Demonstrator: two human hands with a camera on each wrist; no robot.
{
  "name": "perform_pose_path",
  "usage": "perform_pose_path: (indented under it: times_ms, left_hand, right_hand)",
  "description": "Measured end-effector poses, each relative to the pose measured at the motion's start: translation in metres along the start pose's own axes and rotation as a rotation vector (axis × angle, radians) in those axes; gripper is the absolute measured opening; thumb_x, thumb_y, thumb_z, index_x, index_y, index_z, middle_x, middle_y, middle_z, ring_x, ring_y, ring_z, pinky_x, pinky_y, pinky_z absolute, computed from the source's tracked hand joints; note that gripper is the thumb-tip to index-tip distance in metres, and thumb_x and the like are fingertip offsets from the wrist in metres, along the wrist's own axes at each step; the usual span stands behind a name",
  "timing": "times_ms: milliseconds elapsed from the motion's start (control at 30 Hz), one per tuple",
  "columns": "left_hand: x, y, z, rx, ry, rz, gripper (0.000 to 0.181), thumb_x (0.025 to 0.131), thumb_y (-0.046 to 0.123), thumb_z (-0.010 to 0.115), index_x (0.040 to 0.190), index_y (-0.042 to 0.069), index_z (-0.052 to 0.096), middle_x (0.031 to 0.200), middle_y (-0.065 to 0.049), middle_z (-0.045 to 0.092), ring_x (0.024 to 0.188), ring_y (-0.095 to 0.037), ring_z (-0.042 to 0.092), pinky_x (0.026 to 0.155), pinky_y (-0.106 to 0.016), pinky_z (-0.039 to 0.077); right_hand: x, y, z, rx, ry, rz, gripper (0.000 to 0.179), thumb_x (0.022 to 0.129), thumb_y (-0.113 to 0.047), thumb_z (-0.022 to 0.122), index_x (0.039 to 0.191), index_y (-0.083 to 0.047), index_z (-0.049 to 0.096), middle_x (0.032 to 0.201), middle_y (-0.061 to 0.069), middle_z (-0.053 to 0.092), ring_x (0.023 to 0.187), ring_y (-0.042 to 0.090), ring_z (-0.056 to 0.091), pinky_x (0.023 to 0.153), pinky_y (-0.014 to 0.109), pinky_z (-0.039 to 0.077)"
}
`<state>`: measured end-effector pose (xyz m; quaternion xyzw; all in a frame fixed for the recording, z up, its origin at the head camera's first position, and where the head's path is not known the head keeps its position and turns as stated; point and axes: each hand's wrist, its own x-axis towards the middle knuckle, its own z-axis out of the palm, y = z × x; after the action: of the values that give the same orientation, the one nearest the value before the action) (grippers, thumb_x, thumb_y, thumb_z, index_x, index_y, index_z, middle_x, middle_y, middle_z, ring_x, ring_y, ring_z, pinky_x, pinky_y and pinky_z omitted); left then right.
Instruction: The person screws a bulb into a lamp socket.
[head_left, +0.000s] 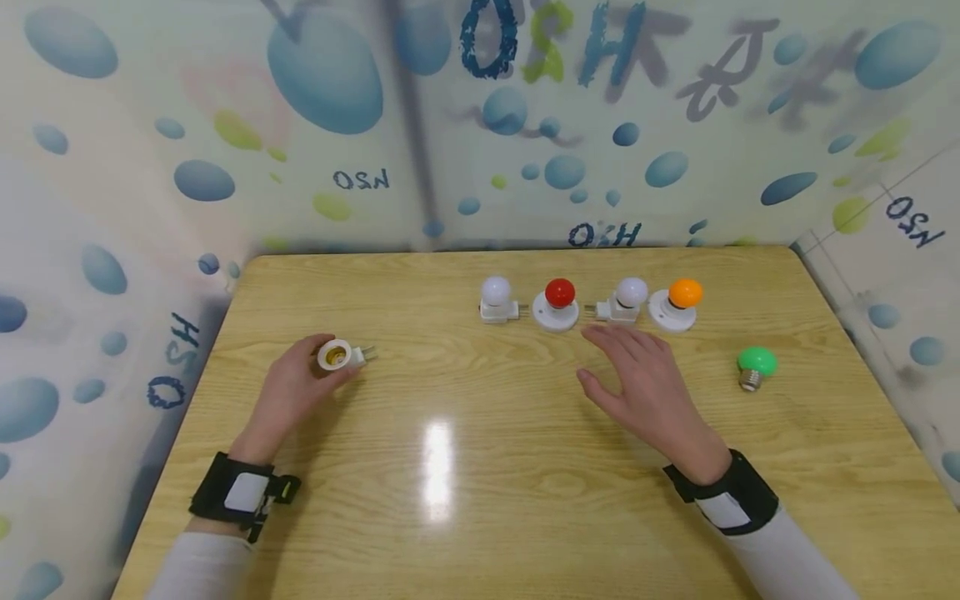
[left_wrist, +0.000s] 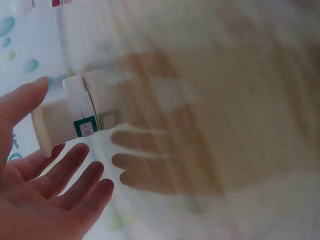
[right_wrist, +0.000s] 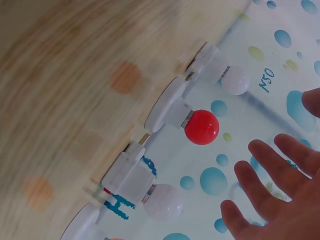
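On the left of the table, a white plug-in lamp socket point(head_left: 335, 356) has its prongs pointing right and its brass opening empty. My left hand point(head_left: 288, 387) curls thumb and index finger round it; in the left wrist view the socket point(left_wrist: 57, 122) shows a green switch label, and the other fingers are spread below. My right hand point(head_left: 648, 392) hovers in front of the lamp row, fingers spread and holding nothing. Nearest to it are a white bulb in a plug-in socket point(head_left: 626, 300) and an orange bulb on a round base point(head_left: 678, 304).
Further left in the row stand a red bulb on a round base point(head_left: 558, 300) and another white bulb in a plug-in socket point(head_left: 497, 300). A loose green bulb point(head_left: 757, 362) lies on the right of the table point(head_left: 525, 483). A patterned wall point(head_left: 450, 200) rises behind.
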<state>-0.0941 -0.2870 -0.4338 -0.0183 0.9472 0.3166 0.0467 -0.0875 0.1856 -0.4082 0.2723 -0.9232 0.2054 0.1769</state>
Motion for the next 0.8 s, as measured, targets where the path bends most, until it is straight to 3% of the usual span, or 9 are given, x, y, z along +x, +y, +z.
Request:
perform_pose_path:
  times_ms: [133,300,400,500,800]
  left_hand:
    - [0.0,0.001,0.0,0.006,0.023,0.006,0.061,0.097,0.025,0.075,0.143,-0.006,0.051,0.138,-0.032,0.056,0.117,-0.041,0.057,0.092,-0.056,0.049]
    - [-0.001,0.012,0.001,-0.02,0.036,0.029,0.058,0.096,0.024,0.076,0.141,-0.005,0.053,0.133,-0.03,0.06,0.117,-0.042,0.059,0.093,-0.056,0.05]
    - [-0.001,0.027,0.005,-0.055,0.038,0.07,0.057,0.096,0.023,0.076,0.14,-0.004,0.054,0.131,-0.028,0.063,0.12,-0.044,0.059,0.098,-0.06,0.049]
    - [-0.001,0.045,0.011,-0.081,0.036,0.118,0.054,0.094,0.02,0.078,0.139,-0.003,0.056,0.126,-0.026,0.066,0.115,-0.042,0.063,0.095,-0.058,0.052]
    - [-0.005,0.096,0.045,-0.152,-0.014,0.275,0.051,0.086,0.015,0.086,0.129,-0.001,0.063,0.118,-0.017,0.07,0.102,-0.033,0.069,0.085,-0.046,0.059]
  right_hand:
    - [-0.006,0.002,-0.002,-0.003,-0.023,0.032,0.056,0.089,-0.027,0.076,0.136,-0.002,0.062,0.134,0.018,0.065,0.123,0.04,0.058,0.1,0.064,0.044]
    - [-0.015,0.006,-0.011,0.001,-0.066,0.123,0.053,0.091,-0.024,0.076,0.137,0.0,0.061,0.136,0.019,0.064,0.125,0.041,0.056,0.102,0.064,0.042]
    - [-0.021,0.01,-0.018,0.006,-0.072,0.177,0.051,0.093,-0.021,0.076,0.137,0.0,0.061,0.136,0.02,0.064,0.125,0.043,0.056,0.102,0.065,0.042]
    - [-0.028,0.017,-0.024,0.002,-0.056,0.207,0.049,0.093,-0.018,0.076,0.137,0.0,0.061,0.135,0.02,0.064,0.124,0.044,0.057,0.101,0.066,0.042]
    - [-0.047,0.043,-0.044,-0.019,0.022,0.253,0.045,0.094,-0.016,0.075,0.133,0.003,0.064,0.136,0.024,0.064,0.122,0.048,0.058,0.097,0.065,0.045]
